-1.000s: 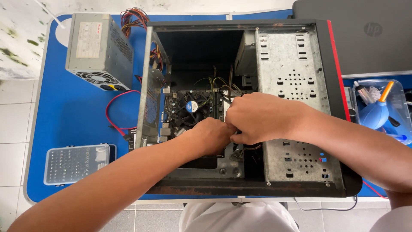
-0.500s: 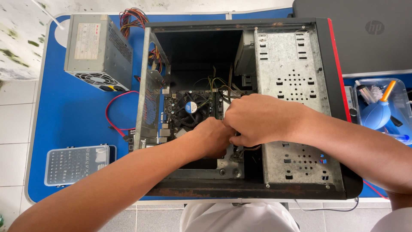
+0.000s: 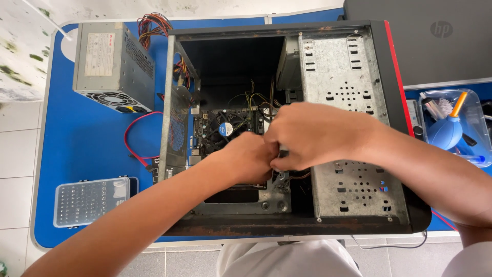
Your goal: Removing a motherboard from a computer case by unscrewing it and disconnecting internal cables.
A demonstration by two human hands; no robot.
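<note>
Where the open computer case (image 3: 353, 66) lies on its side on the blue table (image 3: 92, 154), both hands are brought together inside it, just right of the processor cooling fan (image 3: 225, 128). The left hand (image 3: 248, 159) is curled with its fingers closed, and the right hand (image 3: 312, 133) is folded over it from the right, the two touching at the fingertips. A small pale part is glimpsed between the fingertips, but what is gripped cannot be told, since the hands cover it. The motherboard (image 3: 205, 131) is seen only at its left portion; the remainder is concealed beneath the hands and forearms. Thin wires (image 3: 253, 100) are seen above the fan, running into the dark upper bay, where nothing further can be made out. The perforated metal drive cage (image 3: 348, 92) occupies the right part of the case.

A grey power supply unit (image 3: 110, 66) is placed on the table to the left of the case, apart from it, with its cable bundle (image 3: 154, 23) at the rear. A red cable (image 3: 136, 133) is looped between the unit and the case. A clear screwdriver-bit box (image 3: 89, 200) is set near the left front edge of the table. At the right, a clear plastic tub (image 3: 476, 128) holding a blue air blower (image 3: 443, 133) is partly cut off by the frame edge.
</note>
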